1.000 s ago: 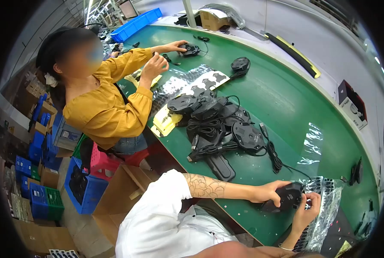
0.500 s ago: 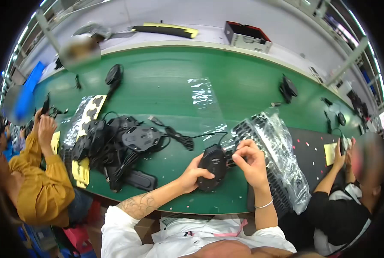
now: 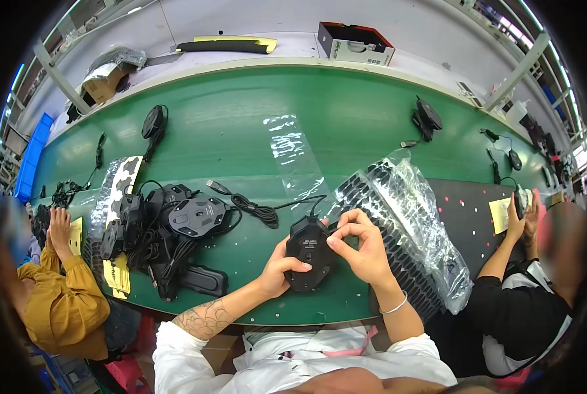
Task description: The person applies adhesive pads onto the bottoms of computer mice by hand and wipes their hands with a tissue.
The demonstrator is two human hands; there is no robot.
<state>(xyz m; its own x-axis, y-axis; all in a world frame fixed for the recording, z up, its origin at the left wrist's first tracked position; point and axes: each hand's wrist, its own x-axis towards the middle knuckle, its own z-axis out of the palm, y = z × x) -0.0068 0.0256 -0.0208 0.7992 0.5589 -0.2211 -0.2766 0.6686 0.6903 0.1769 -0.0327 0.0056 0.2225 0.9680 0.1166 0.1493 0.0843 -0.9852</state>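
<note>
A black computer mouse [image 3: 309,253], underside up with small pale print, rests in my left hand [image 3: 279,269]. The fingers of that hand wrap its left side, thumb across the base. My right hand [image 3: 361,247] is pinched at the mouse's upper right edge; whatever is between the fingertips is too small to make out. From the mouse's top a cord leads to a bundled cable [image 3: 257,210] with a USB plug [image 3: 218,187]. Left of this lies a pile of black mice, one upturned mouse [image 3: 197,215] on top.
Sheets of small black pads [image 3: 372,197] under clear plastic [image 3: 431,230] lie at right on a dark mat [image 3: 471,210]. A clear strip [image 3: 297,161] lies ahead. Another mouse [image 3: 427,118] is farther back. Co-workers sit left [image 3: 67,299] and right [image 3: 513,308]. An open box [image 3: 359,49] stands behind.
My right hand has moved in from beside the mouse to its upper right edge. The view has shifted slightly. My left hand keeps its hold on the mouse.
</note>
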